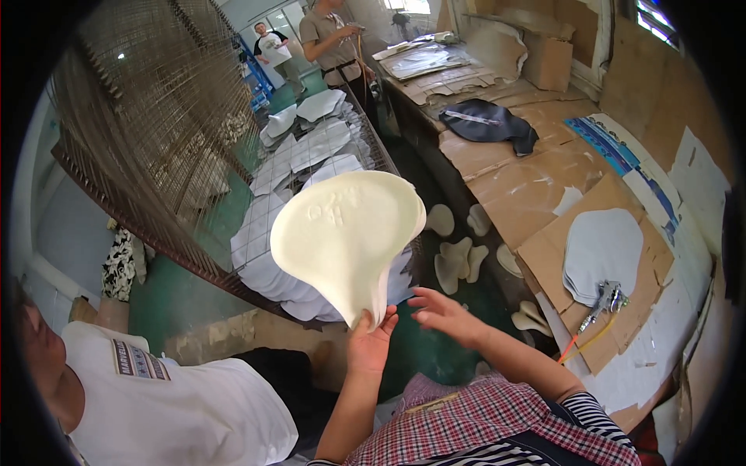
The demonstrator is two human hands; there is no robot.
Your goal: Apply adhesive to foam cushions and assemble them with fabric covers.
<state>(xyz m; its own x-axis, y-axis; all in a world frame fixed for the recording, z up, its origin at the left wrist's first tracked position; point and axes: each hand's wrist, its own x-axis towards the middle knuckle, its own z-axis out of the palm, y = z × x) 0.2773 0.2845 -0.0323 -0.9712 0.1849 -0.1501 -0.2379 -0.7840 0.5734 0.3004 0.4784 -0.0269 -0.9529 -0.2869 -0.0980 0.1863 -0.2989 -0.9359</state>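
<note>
A cream foam saddle pad [346,225], wide and rounded at the top and narrowing to a nose, is held up in front of me. It looks like a bicycle seat's padding, and a second layer's edge shows along its right side. My left hand [369,342] pinches the narrow end between thumb and fingers. Just right of that end is my right hand [447,317], fingers apart and holding nothing. Behind the pad, grey-white cut sheets [268,237] lie on a wire rack [373,140], partly hidden by it.
On the cardboard-covered bench [497,175] at right lie a spray gun [602,303], a stack of grey pieces [602,252] and a dark cover [489,124]. More foam pads [454,260] rest low beside the bench. Raised wire racks [155,124] stand left; a person in white [179,400] is close by.
</note>
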